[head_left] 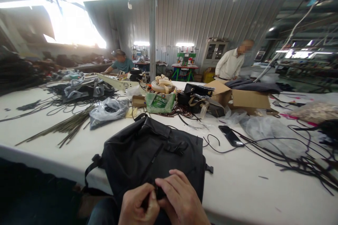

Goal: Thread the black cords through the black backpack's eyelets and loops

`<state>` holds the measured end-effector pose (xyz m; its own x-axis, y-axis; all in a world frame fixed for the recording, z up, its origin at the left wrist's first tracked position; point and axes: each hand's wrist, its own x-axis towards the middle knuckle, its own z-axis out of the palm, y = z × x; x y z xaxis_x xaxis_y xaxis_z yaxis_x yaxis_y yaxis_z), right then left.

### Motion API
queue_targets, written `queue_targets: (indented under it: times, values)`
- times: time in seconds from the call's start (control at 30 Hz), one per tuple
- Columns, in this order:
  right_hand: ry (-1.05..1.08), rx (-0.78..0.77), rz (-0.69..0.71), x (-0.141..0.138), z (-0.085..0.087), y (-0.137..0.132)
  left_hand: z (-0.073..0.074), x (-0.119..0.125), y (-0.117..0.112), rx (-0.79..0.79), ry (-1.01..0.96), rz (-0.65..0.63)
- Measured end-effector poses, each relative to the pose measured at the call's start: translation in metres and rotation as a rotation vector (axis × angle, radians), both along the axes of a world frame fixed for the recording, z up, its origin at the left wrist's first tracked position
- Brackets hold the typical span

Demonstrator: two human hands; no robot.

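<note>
A black backpack [150, 154] lies flat on the white table [237, 190], its near end hanging over the front edge toward me. My left hand [138, 207] and my right hand [179, 198] meet at that near end. Both are closed in a pinch on a small black part of the backpack, perhaps a zipper pull or a strap end; it is too small to make out. A black buckle and strap [176, 147] sit on the bag's top face.
A black phone [231, 135] with cords lies right of the bag. Thin rods [66, 126], plastic bags [108, 110], a green box of tape rolls [160, 100], cardboard boxes [237, 96] and tangled black cords [303, 161] cover the table. Two people work at the far side.
</note>
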<state>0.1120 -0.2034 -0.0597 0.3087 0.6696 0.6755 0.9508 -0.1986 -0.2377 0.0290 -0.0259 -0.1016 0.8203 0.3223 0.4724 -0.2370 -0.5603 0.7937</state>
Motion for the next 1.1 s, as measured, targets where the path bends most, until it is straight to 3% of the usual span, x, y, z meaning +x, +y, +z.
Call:
queue_targets:
  times: [0.1, 0.27, 0.33, 0.4, 0.53, 0.73, 0.9, 0.97, 1.1]
  values:
    - [0.044, 0.016, -0.029, 0.001, 0.001, -0.004, 0.009, 0.0, 0.01, -0.162, 0.09, 0.002]
    - [0.048, 0.037, -0.095, 0.003, -0.001, -0.008, 0.01, 0.012, 0.025, -0.641, 0.376, -0.354]
    - [0.057, 0.046, -0.118, 0.004, -0.003, -0.008, 0.006, 0.016, 0.027, -0.756, 0.416, -0.428]
    - [0.057, 0.049, -0.131, 0.005, -0.005, -0.007, 0.005, 0.018, 0.026, -0.714, 0.41, -0.449]
    - [0.047, 0.067, -0.128, 0.004, -0.008, -0.004, 0.015, 0.021, 0.016, -0.464, 0.391, -0.492]
    - [0.024, 0.112, -0.158, 0.002, -0.01, -0.001, 0.031, 0.031, 0.006, -0.26, 0.315, -0.378]
    - [0.024, 0.12, -0.19, -0.001, -0.017, -0.005, 0.041, 0.03, 0.006, -0.06, 0.158, -0.382]
    - [0.025, 0.11, -0.23, 0.0, -0.021, -0.01, 0.046, 0.028, 0.01, -0.04, 0.119, -0.329]
    - [0.059, 0.091, -0.348, 0.006, -0.032, -0.026, 0.055, 0.03, 0.021, -0.091, 0.062, -0.087]
